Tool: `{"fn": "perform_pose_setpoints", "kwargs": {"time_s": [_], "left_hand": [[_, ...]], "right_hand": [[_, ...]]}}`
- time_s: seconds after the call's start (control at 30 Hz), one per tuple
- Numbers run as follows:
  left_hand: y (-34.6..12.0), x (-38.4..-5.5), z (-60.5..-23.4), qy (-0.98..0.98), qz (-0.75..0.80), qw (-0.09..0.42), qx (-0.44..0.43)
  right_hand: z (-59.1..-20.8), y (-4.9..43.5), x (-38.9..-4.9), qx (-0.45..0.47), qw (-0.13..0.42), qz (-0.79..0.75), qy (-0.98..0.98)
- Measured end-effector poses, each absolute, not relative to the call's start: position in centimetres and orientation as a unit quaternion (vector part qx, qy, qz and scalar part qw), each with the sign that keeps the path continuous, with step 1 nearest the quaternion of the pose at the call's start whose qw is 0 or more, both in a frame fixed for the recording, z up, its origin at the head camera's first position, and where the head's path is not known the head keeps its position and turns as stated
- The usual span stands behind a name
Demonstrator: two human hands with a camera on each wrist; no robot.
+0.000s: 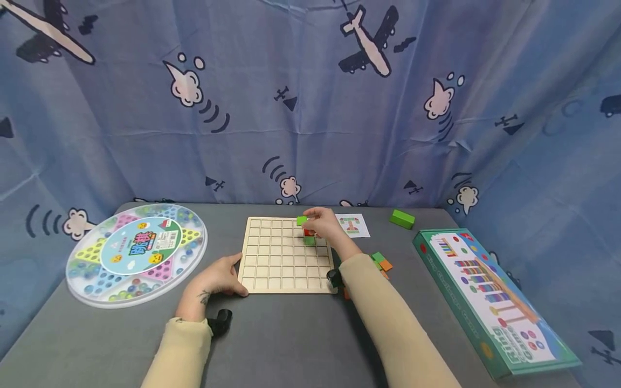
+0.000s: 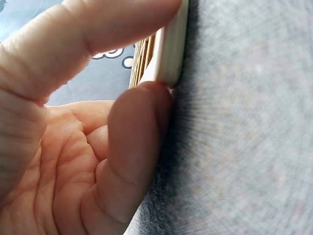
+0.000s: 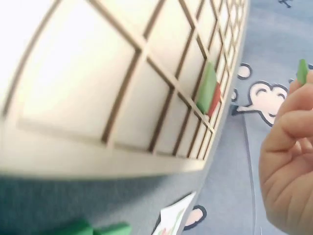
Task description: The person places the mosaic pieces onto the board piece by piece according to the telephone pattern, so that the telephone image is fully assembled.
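A square wooden grid board (image 1: 276,265) lies flat in front of me. My left hand (image 1: 217,278) holds its near left corner, with the thumb and a finger against the edge in the left wrist view. Between the fingertips of my right hand (image 1: 325,225) is a small green tile (image 1: 301,220), pinched over the board's far right part. Under that hand, a green tile (image 3: 207,89) and a red tile (image 3: 214,99) sit in neighbouring grid squares. The right hand partly covers the red one in the head view.
Loose green and orange tiles (image 1: 378,257) lie right of the board, partly behind the right sleeve. Farther back are a pattern card (image 1: 360,228) and a green block (image 1: 402,218). A round Chinese checkers board (image 1: 73,272) is at left, a green game box (image 1: 453,307) at right.
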State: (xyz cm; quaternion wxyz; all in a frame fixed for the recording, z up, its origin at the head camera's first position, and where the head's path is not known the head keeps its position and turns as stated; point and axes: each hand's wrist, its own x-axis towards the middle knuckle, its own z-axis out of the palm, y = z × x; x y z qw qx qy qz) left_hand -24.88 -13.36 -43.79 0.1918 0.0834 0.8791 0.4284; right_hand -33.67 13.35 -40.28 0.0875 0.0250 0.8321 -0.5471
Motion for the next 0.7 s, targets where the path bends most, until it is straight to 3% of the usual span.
{"fn": "perform_pose_setpoints", "kwargs": {"time_s": [0.7], "left_hand": [[-13.4, -24.7, -43.8, 0.884, 0.424, 0.181, 0.08]], "right_hand": [[-42.0, 11.5, -35.1, 0.045, 0.044, -0.302, 0.951]]}}
